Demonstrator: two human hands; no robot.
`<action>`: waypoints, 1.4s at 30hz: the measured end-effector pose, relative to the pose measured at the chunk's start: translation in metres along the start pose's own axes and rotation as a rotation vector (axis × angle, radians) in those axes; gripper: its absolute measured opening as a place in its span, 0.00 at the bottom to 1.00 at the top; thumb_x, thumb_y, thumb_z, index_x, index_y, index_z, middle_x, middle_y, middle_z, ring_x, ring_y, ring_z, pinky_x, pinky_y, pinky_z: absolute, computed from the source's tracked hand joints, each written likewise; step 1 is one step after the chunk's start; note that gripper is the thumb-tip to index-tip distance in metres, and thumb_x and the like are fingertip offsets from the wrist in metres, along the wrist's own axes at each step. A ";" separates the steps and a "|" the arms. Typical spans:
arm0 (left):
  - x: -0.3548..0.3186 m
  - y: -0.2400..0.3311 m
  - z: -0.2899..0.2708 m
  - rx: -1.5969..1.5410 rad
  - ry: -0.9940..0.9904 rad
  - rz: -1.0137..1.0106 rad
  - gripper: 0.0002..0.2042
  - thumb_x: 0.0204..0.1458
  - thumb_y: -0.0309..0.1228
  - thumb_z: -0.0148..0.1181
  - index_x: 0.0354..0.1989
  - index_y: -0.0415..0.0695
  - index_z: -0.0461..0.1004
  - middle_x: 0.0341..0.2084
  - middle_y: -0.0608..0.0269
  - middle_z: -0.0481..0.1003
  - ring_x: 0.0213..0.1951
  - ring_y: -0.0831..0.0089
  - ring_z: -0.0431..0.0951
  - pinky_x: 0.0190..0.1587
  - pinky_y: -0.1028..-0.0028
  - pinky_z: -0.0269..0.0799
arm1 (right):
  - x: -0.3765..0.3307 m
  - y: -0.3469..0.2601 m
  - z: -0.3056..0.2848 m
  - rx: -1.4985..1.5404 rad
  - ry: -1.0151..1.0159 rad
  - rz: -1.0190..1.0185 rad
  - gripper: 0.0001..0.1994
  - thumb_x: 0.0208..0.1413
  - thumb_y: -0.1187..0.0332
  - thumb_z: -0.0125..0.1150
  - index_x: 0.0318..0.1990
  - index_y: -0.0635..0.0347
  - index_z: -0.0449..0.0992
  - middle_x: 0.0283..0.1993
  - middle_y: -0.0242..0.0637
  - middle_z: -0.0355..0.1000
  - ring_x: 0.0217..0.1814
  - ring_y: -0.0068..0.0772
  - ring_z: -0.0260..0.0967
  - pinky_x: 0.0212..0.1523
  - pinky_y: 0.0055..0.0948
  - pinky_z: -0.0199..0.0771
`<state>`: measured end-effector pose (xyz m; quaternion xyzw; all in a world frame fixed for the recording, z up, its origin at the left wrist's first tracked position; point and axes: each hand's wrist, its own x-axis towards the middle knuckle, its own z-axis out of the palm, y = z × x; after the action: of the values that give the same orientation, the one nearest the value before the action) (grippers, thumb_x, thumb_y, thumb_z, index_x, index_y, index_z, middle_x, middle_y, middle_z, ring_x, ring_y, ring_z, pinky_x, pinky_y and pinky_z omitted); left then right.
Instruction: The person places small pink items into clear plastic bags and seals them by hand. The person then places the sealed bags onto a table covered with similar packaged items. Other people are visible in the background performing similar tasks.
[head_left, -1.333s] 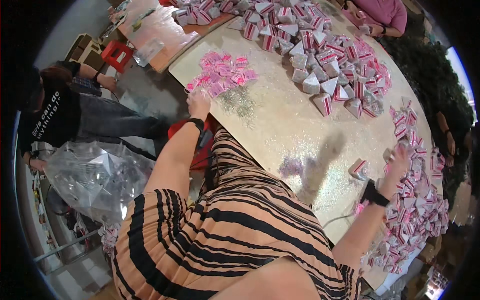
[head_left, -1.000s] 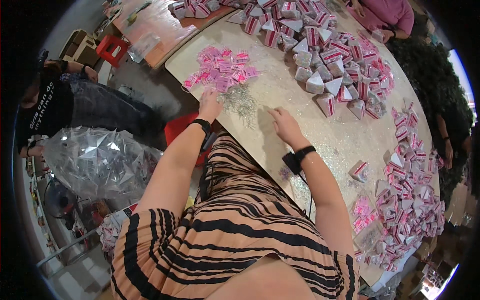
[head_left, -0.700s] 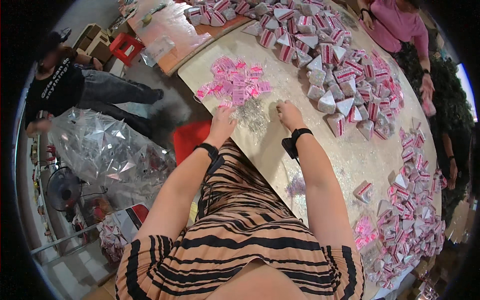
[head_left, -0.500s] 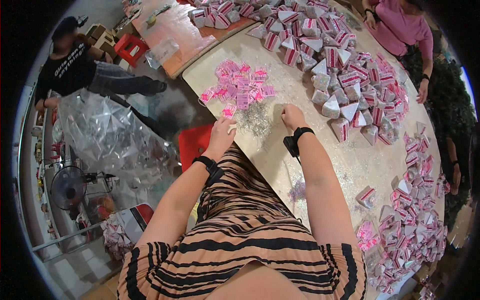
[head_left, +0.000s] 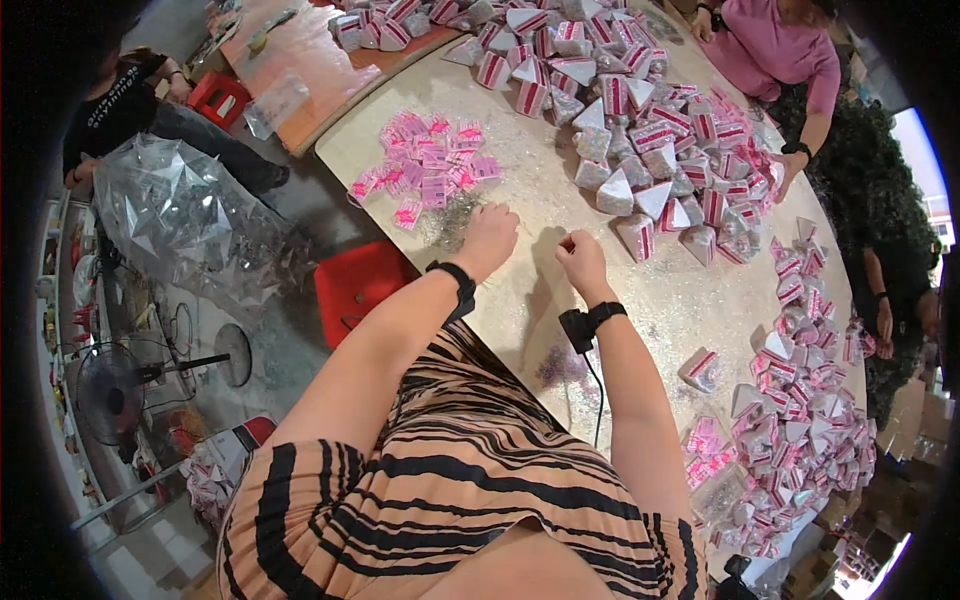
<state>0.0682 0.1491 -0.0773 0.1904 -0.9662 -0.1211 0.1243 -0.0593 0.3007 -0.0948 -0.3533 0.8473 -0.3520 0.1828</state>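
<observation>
My left hand (head_left: 487,237) rests knuckles-up on the pale table (head_left: 640,300), fingers curled at the edge of a small heap of silvery bits (head_left: 445,218). My right hand (head_left: 578,255) sits a hand's width to its right, fingertips pinched together; anything between them is too small to see. Both wrists wear black bands. Just beyond the left hand lies a pile of flat pink labels (head_left: 425,165). A big heap of pyramid-shaped packets (head_left: 640,130), silver with red-and-white stripes, lies past the right hand.
More pyramid packets (head_left: 800,420) crowd the table's right side, with one stray packet (head_left: 700,368). A person in pink (head_left: 780,50) works at the far edge; another in black (head_left: 120,100) sits left. A red stool (head_left: 355,285), clear bags (head_left: 190,225) and a fan (head_left: 110,395) stand on the floor.
My right hand swung from the packets at the table's right edge to the middle, beside my left hand. My left hand stayed by the silvery heap.
</observation>
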 end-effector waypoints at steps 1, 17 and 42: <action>0.008 0.001 0.007 0.095 -0.032 0.010 0.07 0.42 0.31 0.58 0.30 0.44 0.75 0.31 0.59 0.71 0.42 0.61 0.69 0.44 0.63 0.62 | -0.007 0.003 -0.004 0.012 -0.004 0.001 0.08 0.41 0.68 0.58 0.27 0.64 0.74 0.30 0.47 0.71 0.33 0.46 0.70 0.34 0.37 0.69; 0.033 -0.007 0.034 0.180 -0.145 0.156 0.06 0.40 0.25 0.52 0.25 0.40 0.76 0.33 0.55 0.72 0.42 0.59 0.69 0.44 0.61 0.62 | -0.077 0.010 -0.041 0.204 0.020 0.050 0.06 0.41 0.73 0.58 0.26 0.66 0.72 0.25 0.42 0.70 0.26 0.35 0.69 0.30 0.29 0.69; -0.070 -0.023 -0.026 -0.226 -0.068 -0.157 0.03 0.40 0.28 0.59 0.23 0.44 0.74 0.29 0.57 0.70 0.39 0.57 0.68 0.40 0.59 0.64 | 0.036 -0.016 0.055 -0.313 -0.042 -0.205 0.06 0.42 0.74 0.54 0.27 0.65 0.75 0.33 0.50 0.71 0.37 0.50 0.71 0.40 0.40 0.72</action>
<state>0.1461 0.1512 -0.0727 0.2461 -0.9322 -0.2450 0.1024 -0.0461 0.2408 -0.1227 -0.4694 0.8471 -0.2254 0.1064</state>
